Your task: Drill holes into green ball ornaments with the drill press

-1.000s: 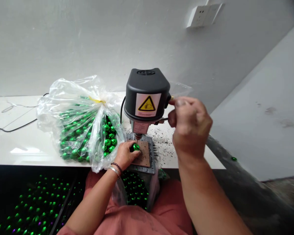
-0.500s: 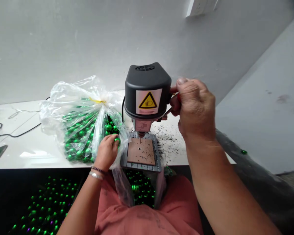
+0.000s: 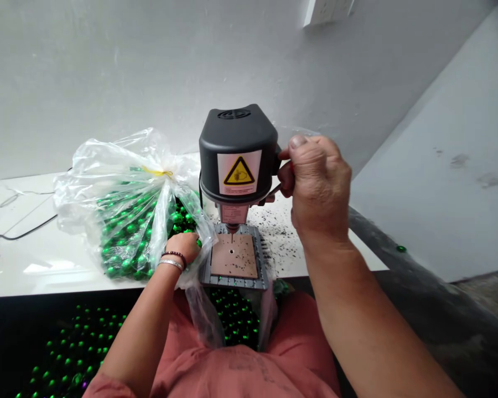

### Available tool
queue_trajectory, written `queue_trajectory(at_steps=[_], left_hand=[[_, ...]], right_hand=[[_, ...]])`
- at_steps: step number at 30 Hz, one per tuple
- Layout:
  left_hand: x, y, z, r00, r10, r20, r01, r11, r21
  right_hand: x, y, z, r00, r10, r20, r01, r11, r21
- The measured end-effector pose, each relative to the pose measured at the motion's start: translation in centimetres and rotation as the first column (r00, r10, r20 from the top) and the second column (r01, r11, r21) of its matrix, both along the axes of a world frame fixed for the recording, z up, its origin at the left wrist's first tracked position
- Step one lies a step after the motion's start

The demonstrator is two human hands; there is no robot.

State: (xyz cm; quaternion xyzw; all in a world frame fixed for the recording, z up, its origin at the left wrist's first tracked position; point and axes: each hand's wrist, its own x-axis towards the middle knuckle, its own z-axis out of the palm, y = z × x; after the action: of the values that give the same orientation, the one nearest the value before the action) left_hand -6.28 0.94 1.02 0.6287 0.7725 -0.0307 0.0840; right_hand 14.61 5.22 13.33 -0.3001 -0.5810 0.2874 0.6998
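A small black drill press (image 3: 237,149) with a yellow warning label stands on the white table. My right hand (image 3: 317,179) is closed round its lever at the right side of the housing. Under the drill bit lies a brown plate (image 3: 234,262) with a hole in it, scattered with dark chips; no ball sits on the hole. My left hand (image 3: 185,246) is at the opening of a clear plastic bag (image 3: 108,160) of shiny green balls (image 3: 128,237), fingers closed, with a green ball showing at the fingertips.
Below the table edge, another open bag of green balls (image 3: 236,318) rests between the knees. More green balls (image 3: 70,354) lie at the lower left. Dark chips cover the table right of the press. A black cable (image 3: 29,229) runs left. One ball (image 3: 401,249) lies far right.
My left hand has turned and moved in toward the bag's opening, still with a green ball at its fingertips. My right hand stays on the lever. The whole view has shifted slightly.
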Motion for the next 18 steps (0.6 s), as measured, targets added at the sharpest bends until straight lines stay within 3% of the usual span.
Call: queue_trajectory(at_steps=[3, 5, 7, 8, 9, 10, 11, 12, 13, 15, 18], left_hand=[[-0.3, -0.1, 0.1, 0.999, -0.012, 0.044, 0.012, 1.000, -0.011], [-0.5, -0.7, 0.4, 0.995, 0.031, 0.097, -0.037, 0.998, 0.057], [-0.6, -1.7, 1.0, 0.921, 0.117, 0.372, -0.183, 0.972, 0.148], [-0.5, -2.4, 1.3, 0.795, 0.142, 0.589, -0.283, 0.947, 0.153], [-0.4, -3.0, 1.6, 0.585, 0.139, 0.799, -0.366, 0.924, 0.107], [-0.2, -3.6, 1.9, 0.323, 0.118, 0.939, -0.412, 0.911, 0.028], [0.1, -4.1, 2.1, 0.074, 0.093, 0.993, -0.414, 0.909, -0.054], [0.4, -4.5, 2.2, -0.129, 0.074, 0.989, -0.398, 0.910, -0.120], [0.8, -4.9, 2.3, -0.277, 0.064, 0.959, -0.375, 0.911, -0.169], [1.7, -5.3, 2.2, -0.446, 0.060, 0.893, -0.331, 0.916, -0.226], [3.0, -5.4, 1.9, -0.533, 0.095, 0.841, -0.276, 0.920, -0.279]], right_hand=[[0.1, -0.2, 0.0, 1.000, 0.010, 0.021, -0.010, 1.000, 0.014], [0.2, -0.3, 0.0, 0.999, 0.012, 0.037, -0.012, 1.000, 0.013], [0.2, -0.3, 0.0, 0.999, 0.001, 0.050, -0.001, 1.000, 0.014], [0.2, -0.3, 0.0, 0.998, -0.008, 0.054, 0.007, 1.000, 0.015], [0.2, -0.3, 0.0, 0.998, -0.016, 0.056, 0.015, 1.000, 0.016], [0.2, -0.4, 0.0, 0.998, -0.021, 0.053, 0.020, 1.000, 0.015], [0.2, -0.4, -0.1, 0.999, -0.023, 0.050, 0.022, 1.000, 0.014], [0.1, -0.4, -0.1, 0.999, -0.024, 0.046, 0.023, 1.000, 0.012], [0.1, -0.5, -0.1, 0.999, -0.023, 0.043, 0.022, 1.000, 0.013], [0.1, -0.6, -0.2, 0.999, -0.020, 0.039, 0.020, 1.000, 0.023], [0.2, -0.9, -0.2, 0.999, -0.028, 0.041, 0.026, 0.999, 0.038]])
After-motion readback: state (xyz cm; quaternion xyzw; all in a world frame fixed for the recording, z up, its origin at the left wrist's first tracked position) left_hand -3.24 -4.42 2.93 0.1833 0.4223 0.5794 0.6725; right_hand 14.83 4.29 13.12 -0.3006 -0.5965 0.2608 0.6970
